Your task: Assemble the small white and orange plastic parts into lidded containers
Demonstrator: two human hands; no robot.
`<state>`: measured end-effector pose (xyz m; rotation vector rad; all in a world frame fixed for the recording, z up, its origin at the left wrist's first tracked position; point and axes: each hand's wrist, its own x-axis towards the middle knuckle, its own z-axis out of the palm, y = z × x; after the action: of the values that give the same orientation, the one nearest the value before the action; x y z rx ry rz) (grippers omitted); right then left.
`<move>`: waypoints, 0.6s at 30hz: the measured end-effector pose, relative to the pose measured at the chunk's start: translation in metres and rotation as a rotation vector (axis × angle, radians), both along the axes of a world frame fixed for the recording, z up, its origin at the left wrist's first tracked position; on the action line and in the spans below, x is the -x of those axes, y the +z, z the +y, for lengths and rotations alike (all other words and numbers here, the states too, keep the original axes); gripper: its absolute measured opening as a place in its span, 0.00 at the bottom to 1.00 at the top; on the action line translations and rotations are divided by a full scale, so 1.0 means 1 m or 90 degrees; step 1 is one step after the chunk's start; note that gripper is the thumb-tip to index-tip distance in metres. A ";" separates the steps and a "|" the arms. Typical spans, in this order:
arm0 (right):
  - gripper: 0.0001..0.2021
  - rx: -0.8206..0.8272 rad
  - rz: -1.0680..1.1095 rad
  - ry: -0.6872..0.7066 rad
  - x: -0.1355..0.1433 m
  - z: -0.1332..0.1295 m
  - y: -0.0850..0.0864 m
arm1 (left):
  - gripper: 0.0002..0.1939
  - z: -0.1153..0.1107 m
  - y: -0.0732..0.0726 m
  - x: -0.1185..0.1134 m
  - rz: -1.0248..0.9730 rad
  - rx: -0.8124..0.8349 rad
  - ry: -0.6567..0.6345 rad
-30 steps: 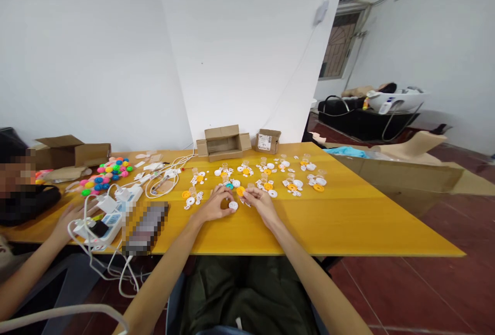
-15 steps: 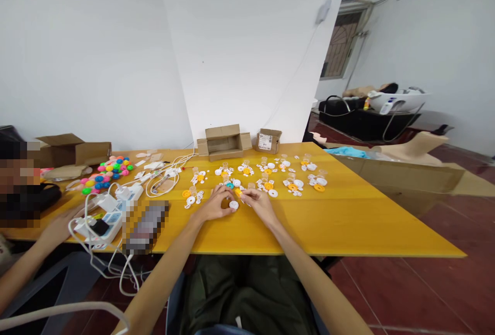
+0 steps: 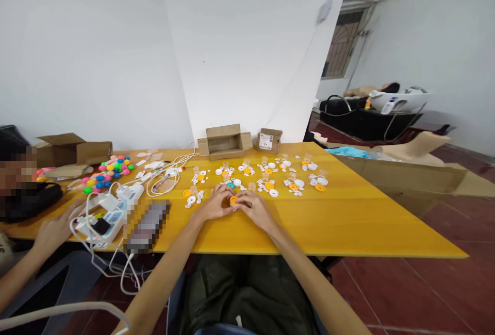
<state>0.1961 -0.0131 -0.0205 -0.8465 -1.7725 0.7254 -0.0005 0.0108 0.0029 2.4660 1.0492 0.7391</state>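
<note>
Between my two hands is a small round orange piece (image 3: 234, 201), near the front middle of the table. My right hand (image 3: 253, 207) has its fingertips closed on the piece's right side. My left hand (image 3: 217, 203) curves round from the left, its fingers bent and the tips near the same piece. Whatever lies under the orange piece is mostly hidden. Just behind my hands are a teal disc (image 3: 230, 185) and a white disc (image 3: 236, 183). Several groups of clear cups, orange and white discs and small white pieces spread behind and beside them, including a white ring (image 3: 274, 193).
An open cardboard box (image 3: 224, 145) and a smaller box (image 3: 268, 140) stand at the table's back edge. On the left lie a power strip (image 3: 114, 219), a phone (image 3: 147, 225), cables, colourful balls (image 3: 102, 180) and another person's hand (image 3: 54, 229).
My right hand has moved slightly left and brought the orange piece to where the white disc showed between my hands. The other person's hand has shifted on the left.
</note>
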 end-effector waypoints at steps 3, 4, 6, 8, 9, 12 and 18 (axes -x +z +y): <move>0.07 -0.012 -0.016 0.009 0.000 0.000 -0.001 | 0.12 0.001 -0.001 0.000 -0.008 -0.006 -0.007; 0.07 -0.016 -0.021 0.012 0.000 0.000 -0.001 | 0.13 0.001 -0.002 0.000 -0.008 -0.005 -0.006; 0.08 -0.024 -0.032 0.015 0.000 0.000 -0.001 | 0.12 0.001 -0.002 0.000 -0.009 -0.002 -0.002; 0.09 -0.031 -0.046 0.014 0.000 0.000 -0.001 | 0.12 0.001 -0.002 0.001 -0.006 0.002 0.004; 0.09 -0.034 -0.052 0.014 0.000 0.000 -0.001 | 0.12 0.001 -0.002 0.001 -0.004 0.004 0.006; 0.09 -0.042 -0.065 0.013 0.000 0.000 -0.001 | 0.12 0.001 -0.002 0.001 0.002 0.008 0.012; 0.10 -0.067 -0.082 0.007 0.000 -0.001 -0.001 | 0.11 0.002 -0.003 0.001 -0.006 0.005 0.003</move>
<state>0.1962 -0.0143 -0.0219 -0.8279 -1.9140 0.5897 -0.0016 0.0127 0.0000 2.4514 1.0539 0.7453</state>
